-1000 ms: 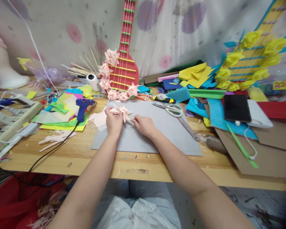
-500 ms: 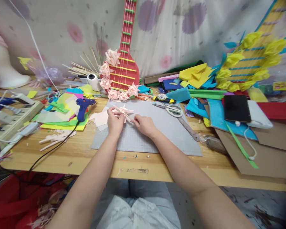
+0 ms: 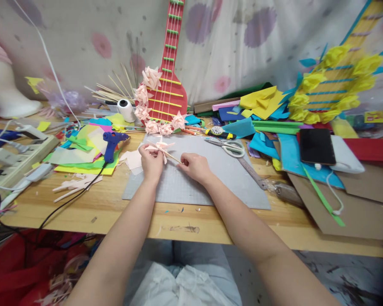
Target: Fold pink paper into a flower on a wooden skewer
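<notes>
Over the grey cutting mat [image 3: 191, 187] I see both my hands at work on a pale pink paper flower [image 3: 161, 146]. My left hand [image 3: 151, 161] is closed, its fingertips pinching a petal on the flower's left side. A thin wooden stick [image 3: 172, 158] runs from the flower towards the right. My right hand [image 3: 194, 165] is closed around the stick's far end. Pale pink paper [image 3: 132, 161] lies under and beside my left hand. Just behind the hands, a red paper guitar [image 3: 166, 95] with pink paper roses [image 3: 151, 77] stands upright.
Left of the mat, a blue glue gun [image 3: 111, 146] rests by coloured paper scraps [image 3: 83, 146], its black cord crossing the table. Scissors [image 3: 231, 147] and a metal ruler [image 3: 252, 173] lie on the mat's right side. A phone [image 3: 317, 145] and cardboard [image 3: 332, 208] are further right.
The flower and my left hand have shifted slightly left, and more of the stick shows between the hands. My right hand has barely moved.
</notes>
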Demonstrator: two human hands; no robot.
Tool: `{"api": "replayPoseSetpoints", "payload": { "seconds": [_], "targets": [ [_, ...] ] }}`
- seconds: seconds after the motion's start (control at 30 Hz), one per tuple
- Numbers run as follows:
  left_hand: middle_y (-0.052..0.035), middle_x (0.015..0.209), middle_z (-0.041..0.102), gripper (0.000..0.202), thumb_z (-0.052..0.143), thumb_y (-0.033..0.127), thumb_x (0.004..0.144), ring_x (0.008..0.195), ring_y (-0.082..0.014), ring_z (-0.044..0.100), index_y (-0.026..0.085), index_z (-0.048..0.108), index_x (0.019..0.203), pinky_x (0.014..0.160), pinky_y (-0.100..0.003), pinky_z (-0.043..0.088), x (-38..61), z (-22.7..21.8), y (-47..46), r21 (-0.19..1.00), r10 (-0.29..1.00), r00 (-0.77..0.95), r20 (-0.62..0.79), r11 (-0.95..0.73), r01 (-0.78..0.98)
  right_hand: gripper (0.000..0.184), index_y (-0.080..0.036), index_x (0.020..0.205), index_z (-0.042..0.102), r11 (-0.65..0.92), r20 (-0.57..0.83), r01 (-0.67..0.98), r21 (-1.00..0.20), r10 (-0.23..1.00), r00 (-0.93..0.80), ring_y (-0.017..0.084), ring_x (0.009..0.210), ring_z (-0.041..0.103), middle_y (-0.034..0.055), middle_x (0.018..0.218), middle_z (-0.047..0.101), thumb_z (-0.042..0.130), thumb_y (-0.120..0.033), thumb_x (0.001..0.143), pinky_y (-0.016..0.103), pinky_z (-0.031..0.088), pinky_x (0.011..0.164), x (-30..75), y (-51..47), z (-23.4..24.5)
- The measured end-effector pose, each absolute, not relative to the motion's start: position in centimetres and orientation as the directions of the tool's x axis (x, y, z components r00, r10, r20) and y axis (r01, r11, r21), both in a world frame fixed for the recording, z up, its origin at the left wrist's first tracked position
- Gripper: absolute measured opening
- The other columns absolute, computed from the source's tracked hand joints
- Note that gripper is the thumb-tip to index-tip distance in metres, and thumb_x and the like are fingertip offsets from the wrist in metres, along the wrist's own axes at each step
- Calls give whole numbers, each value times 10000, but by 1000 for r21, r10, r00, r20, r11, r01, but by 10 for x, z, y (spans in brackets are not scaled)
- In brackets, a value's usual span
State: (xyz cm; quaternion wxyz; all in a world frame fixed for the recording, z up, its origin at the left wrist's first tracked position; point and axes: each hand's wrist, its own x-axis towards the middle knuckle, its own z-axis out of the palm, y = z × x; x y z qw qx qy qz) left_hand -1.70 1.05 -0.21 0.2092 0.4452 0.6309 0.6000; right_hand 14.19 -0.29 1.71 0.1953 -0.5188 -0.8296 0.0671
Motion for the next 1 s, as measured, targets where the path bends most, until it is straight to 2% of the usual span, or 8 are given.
{"api": "replayPoseSetpoints", "payload": {
  "seconds": [0.17,0.23,0.37,0.47,0.63,0.73,0.83,1.0],
  "targets": [
    [9,742,542,424,563,168,669,583,-84,560,179,324,1019,527,-190,432,-31,2,14,942,762,-581,287,-116,313,133,-205,771,555,466,253,818,-338,882,-398,133,747,492,11,788,607,519,-331,756,228,286,611,160,7,16],
    [3,766,549,429,558,164,672,597,-83,565,184,325,1032,541,-190,437,-36,2,14,939,763,-576,294,-118,323,124,-200,775,550,446,269,786,-428,893,-361,130,748,495,10,792,603,485,-306,771,229,311,646,168,12,14],
    [-14,803,577,447,561,195,682,625,-93,582,189,324,1061,576,-207,446,-40,0,14,932,787,-543,291,-106,346,180,-190,896,498,317,237,638,-702,949,-210,108,680,499,-6,766,577,352,-251,808,220,351,650,175,21,9],
    [-15,804,592,451,568,210,682,641,-99,588,192,339,1070,603,-216,445,-34,-2,11,922,843,-455,287,-114,371,196,-184,908,472,239,217,556,-796,970,-107,102,618,461,-25,696,509,337,-256,785,209,350,597,170,24,6],
    [-16,814,599,440,557,237,692,670,-118,596,197,353,1079,617,-238,450,-15,-3,3,910,927,-264,268,-153,385,259,-198,924,501,236,193,541,-807,972,-136,90,520,382,-78,550,365,480,-331,703,190,303,527,155,17,3],
    [-14,822,594,448,553,239,695,651,-116,598,202,344,1090,589,-233,451,-7,-4,0,924,960,-158,232,-167,344,339,-210,990,521,241,193,556,-795,971,-145,84,524,394,-75,580,411,520,-340,677,187,304,533,149,14,1],
    [-14,839,589,449,540,230,704,628,-107,596,209,328,1099,570,-224,450,-4,-4,-1,933,973,-78,218,-185,307,274,-205,926,559,229,179,585,-778,973,-143,85,532,414,-61,601,481,505,-332,690,188,303,534,148,15,-3],
    [-25,875,572,451,531,147,674,713,-107,587,200,343,1080,639,-232,467,-6,-5,1,911,950,-159,268,-196,363,195,-196,771,579,190,189,624,-758,980,-68,95,573,460,-38,629,553,471,-350,721,191,300,536,154,21,-7]
  ]
}}
